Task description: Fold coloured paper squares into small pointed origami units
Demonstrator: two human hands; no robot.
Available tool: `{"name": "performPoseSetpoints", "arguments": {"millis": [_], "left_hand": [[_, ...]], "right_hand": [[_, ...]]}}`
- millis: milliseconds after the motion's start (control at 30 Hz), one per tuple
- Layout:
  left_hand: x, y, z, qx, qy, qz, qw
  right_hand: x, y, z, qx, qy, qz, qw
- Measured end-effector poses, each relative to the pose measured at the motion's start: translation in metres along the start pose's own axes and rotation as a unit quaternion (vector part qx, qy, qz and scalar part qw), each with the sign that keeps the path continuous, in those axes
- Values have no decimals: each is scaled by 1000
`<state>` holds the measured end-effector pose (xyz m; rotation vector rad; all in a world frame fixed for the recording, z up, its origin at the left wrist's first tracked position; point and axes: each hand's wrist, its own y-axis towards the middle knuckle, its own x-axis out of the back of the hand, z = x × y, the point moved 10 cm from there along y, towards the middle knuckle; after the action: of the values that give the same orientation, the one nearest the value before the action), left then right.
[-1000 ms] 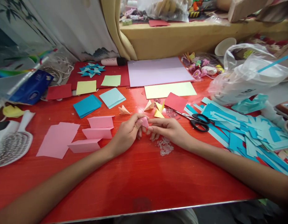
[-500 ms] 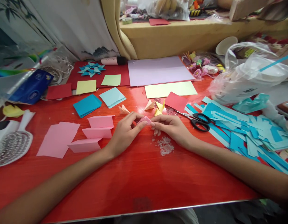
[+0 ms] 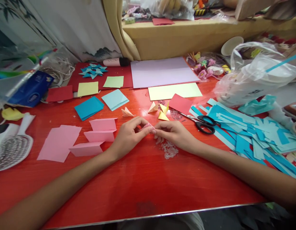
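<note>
Above the middle of the red table, my left hand (image 3: 132, 134) pinches a small folded piece of pink paper (image 3: 150, 126), mostly covered by my fingers. My right hand (image 3: 174, 134) meets it from the other side, thumb and fingertips closed on the paper's right end. Just beyond my hands lie small folded paper pieces, two peach ones (image 3: 127, 111) and some yellow ones (image 3: 163, 115). Left of my left hand are three creased pink sheets (image 3: 100, 135) standing half open, and flat pink sheets (image 3: 59, 143). A clump of clear bits (image 3: 170, 150) lies under my right hand.
Black-handled scissors (image 3: 204, 124) rest beside a heap of blue paper strips (image 3: 260, 137) on the right. Blue squares (image 3: 89, 108), light blue squares (image 3: 115, 99) and a lilac sheet (image 3: 164, 72) lie farther back. A white hairbrush (image 3: 16, 147) is at left, a plastic bag (image 3: 253, 80) at right.
My right hand has shifted slightly left and down, its fingertips now closer to my left thumb. Less of the pink paper shows between my hands.
</note>
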<state>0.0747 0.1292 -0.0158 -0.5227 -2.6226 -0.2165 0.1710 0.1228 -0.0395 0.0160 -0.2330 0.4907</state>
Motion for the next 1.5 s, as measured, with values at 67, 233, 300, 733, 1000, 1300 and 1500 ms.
{"name": "performPoseSetpoints", "arguments": {"millis": [67, 233, 300, 733, 1000, 1300, 1500], "left_hand": [[1, 0, -2, -7, 6, -1, 1000], [-1, -1, 1, 4, -29, 25, 999], [-1, -1, 4, 13, -39, 28, 999], [-1, -2, 12, 40, 54, 8, 998], [4, -5, 6, 34, 59, -23, 997], [14, -4, 9, 34, -21, -81, 996], [5, -4, -2, -8, 51, -30, 998]], "right_hand": [[-1, 0, 1, 7, -23, 8, 1000], [-6, -2, 11, 56, -124, 27, 990], [-6, -2, 11, 54, -129, 26, 990], [7, -2, 1, -4, -13, -25, 1000], [12, -2, 1, -10, 27, -57, 998], [18, -1, -3, -23, 40, -90, 995], [13, 0, -2, -15, 31, -68, 997]]}}
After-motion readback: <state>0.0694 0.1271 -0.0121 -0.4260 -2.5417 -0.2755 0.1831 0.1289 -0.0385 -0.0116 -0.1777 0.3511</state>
